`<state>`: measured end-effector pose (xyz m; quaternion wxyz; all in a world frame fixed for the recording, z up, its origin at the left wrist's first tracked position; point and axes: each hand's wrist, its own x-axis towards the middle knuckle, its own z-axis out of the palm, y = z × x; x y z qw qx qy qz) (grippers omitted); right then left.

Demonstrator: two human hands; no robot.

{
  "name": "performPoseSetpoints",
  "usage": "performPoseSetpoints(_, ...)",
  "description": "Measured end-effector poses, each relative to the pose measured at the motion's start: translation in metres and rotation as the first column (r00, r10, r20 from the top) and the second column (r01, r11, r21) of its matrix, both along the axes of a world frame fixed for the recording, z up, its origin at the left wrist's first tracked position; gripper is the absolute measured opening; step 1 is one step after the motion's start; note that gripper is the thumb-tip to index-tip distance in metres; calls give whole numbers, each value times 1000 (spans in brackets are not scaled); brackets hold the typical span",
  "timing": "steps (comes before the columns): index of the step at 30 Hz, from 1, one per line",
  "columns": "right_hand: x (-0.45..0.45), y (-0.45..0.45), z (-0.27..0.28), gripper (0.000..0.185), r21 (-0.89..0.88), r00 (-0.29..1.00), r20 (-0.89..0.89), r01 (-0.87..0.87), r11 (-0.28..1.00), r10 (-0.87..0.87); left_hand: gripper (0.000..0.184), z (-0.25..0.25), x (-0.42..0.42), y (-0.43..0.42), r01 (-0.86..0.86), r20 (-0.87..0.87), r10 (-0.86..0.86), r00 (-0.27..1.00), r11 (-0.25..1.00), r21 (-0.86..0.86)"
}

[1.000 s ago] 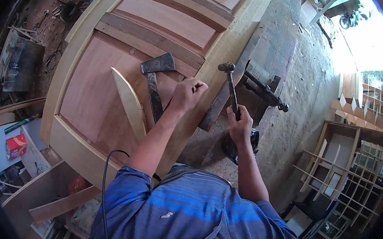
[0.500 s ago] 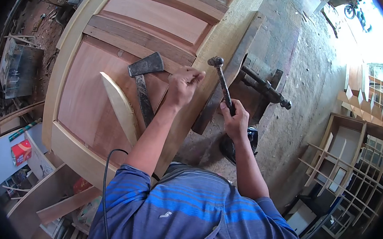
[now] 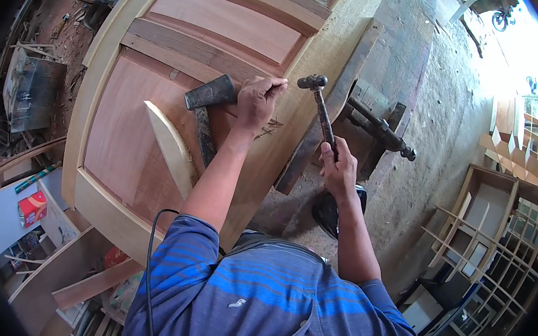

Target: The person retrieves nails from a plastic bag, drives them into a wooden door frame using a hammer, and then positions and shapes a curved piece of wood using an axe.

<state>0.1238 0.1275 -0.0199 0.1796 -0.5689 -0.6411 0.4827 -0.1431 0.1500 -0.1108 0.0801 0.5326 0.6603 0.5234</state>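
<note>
My right hand [image 3: 341,167] grips the handle of a ball-peen hammer [image 3: 325,112], its head raised at the edge of the wooden panel door [image 3: 127,119]. Close to the hammer head, the fingers of my left hand [image 3: 258,104] are pinched together; what they hold, if anything, is too small to make out. Several thin nails [image 3: 271,128] lie on the door beside my left wrist. A hatchet [image 3: 213,92] lies on the door next to my left hand, its handle partly behind my forearm. Left of it rests a curved, pointed piece of wood [image 3: 168,144].
A workbench [image 3: 398,45] with a metal vise [image 3: 382,131] stands along the door's right side. Wooden frames and lattices [image 3: 485,229] fill the far right. Boards and a red box [image 3: 32,207] lie at the lower left.
The left hand has turned, its pinched fingertips now pointing right toward the hammer head. The hammer head has tilted sideways. Nails beside the left wrist have come into sight.
</note>
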Motion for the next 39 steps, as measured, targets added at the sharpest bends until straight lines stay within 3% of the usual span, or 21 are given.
performPoseSetpoints(3,2,2,-8,38,248,994,85,-90,965,71,14,0,1,0,1,-73,2,997,999,39)
performPoseSetpoints(17,-8,5,4,35,308,987,118,-137,942,105,14,1,3,-1,-4,-155,8,988,1000,26)
performPoseSetpoints(26,-11,7,9,38,446,986,99,-165,880,135,50,-5,2,-2,17,-151,-21,988,1000,-26)
performPoseSetpoints(30,-16,10,4,46,538,985,70,-172,825,160,53,-5,3,-1,10,-145,-11,989,1000,-7)
performPoseSetpoints(33,-12,11,3,52,402,955,214,-277,873,204,53,-3,2,-4,13,-124,-18,992,999,-43)
performPoseSetpoints(36,-15,8,11,54,418,973,139,-227,880,185,54,-6,0,-1,12,-197,-5,980,999,38)
performPoseSetpoints(39,-14,6,5,55,594,983,58,-175,785,175,54,-7,1,-2,34,-136,-36,990,999,-19)
